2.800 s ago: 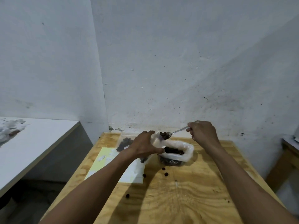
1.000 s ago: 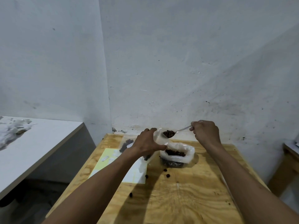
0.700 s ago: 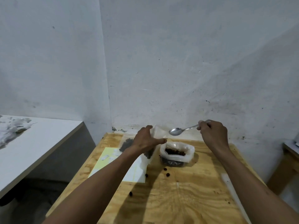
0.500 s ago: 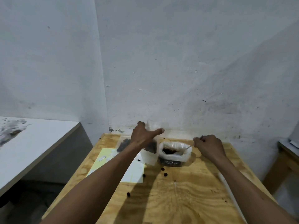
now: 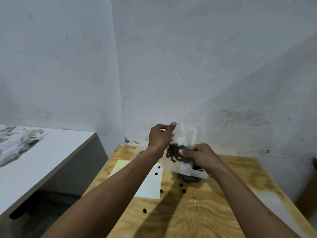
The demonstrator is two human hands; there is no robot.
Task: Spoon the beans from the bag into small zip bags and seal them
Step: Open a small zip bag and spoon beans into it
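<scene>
A small clear zip bag [image 5: 175, 162] with dark beans in its middle hangs upright above the wooden table [image 5: 197, 212]. My left hand [image 5: 160, 137] pinches its upper left edge, thumb pointing up. My right hand [image 5: 200, 156] grips the bag's right side at the level of the beans. Behind and below my right hand sits the larger bean bag [image 5: 190, 176], mostly hidden. The spoon is not visible.
Several loose beans [image 5: 182, 190] lie on the table in front of the bags. A yellow-white sheet [image 5: 147, 184] lies at the left of the table. A white counter [image 5: 34, 162] with crumpled plastic stands to the left. The wall is close behind.
The spoon was emptied into the small bag and lowered out of sight. My left hand lifted the zip bag, and my right hand came over to grip it.
</scene>
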